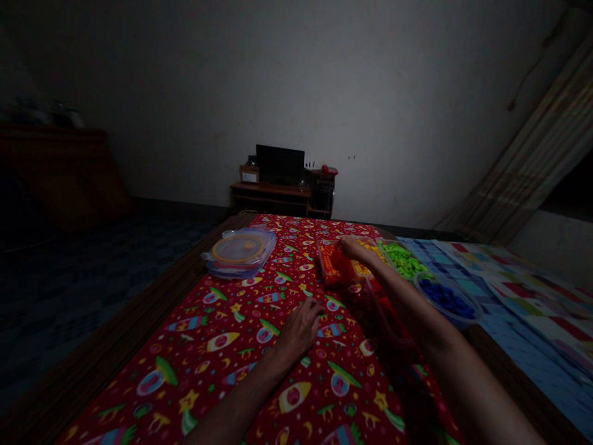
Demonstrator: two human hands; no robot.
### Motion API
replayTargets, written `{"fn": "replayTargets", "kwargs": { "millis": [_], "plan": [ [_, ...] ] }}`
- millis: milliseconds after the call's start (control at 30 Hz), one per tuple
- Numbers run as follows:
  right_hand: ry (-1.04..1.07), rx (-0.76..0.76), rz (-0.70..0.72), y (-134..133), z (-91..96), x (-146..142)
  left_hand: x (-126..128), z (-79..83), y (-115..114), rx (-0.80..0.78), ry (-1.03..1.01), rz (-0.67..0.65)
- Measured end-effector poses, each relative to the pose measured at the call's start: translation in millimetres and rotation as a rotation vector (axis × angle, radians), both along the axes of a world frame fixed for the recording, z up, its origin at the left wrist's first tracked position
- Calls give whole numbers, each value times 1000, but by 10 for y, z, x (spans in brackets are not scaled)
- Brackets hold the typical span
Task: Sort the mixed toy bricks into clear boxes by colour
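My left hand (301, 324) rests on the red patterned tablecloth, its fingers loosely bent and lying on the cloth with nothing in them. At the right side, my right hand (353, 247) reaches over a clear box of orange pieces (328, 259), fingers pointing down and drawn together. Something reddish-orange (341, 266) shows just below those fingers, too dim to name. Beside that hand stands a box of yellow pieces (365, 253), partly covered by it. A container of red pieces (386, 309) sits nearer, largely behind my right forearm.
Bright green pieces (401, 258) fill another box to the right, with a round tub of blue pieces (447, 300) closer. Stacked clear plastic lids (239, 252) lie on the left. A quilt-covered surface (523, 296) adjoins the right edge. A monitor (280, 164) stands against the wall.
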State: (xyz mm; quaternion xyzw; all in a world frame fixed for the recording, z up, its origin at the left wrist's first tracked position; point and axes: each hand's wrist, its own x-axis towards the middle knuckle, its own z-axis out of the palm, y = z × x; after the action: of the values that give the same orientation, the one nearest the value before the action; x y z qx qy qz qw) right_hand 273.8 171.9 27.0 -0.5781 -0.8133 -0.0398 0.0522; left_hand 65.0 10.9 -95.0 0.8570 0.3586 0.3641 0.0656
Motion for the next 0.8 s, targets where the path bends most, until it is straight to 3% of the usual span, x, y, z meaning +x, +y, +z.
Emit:
{"fn": "replayTargets", "kwargs": {
  "millis": [100, 333, 500, 667, 800],
  "plan": [
    [-10, 0, -28, -56, 28, -80, 1, 9, 9, -26, 13, 5],
    [-22, 19, 101, -210, -59, -338, 12, -31, -4, -28, -13, 1],
    [185, 201, 130, -327, 167, -175, -41, 120, 96, -83, -121, -27],
    [261, 324, 222, -742, 424, 284, -595, 435, 583, 81, -118, 230],
    [248, 278, 284, -1276, 393, 570, -1108, 560, 873, 128, 179, 438]
  ]
}}
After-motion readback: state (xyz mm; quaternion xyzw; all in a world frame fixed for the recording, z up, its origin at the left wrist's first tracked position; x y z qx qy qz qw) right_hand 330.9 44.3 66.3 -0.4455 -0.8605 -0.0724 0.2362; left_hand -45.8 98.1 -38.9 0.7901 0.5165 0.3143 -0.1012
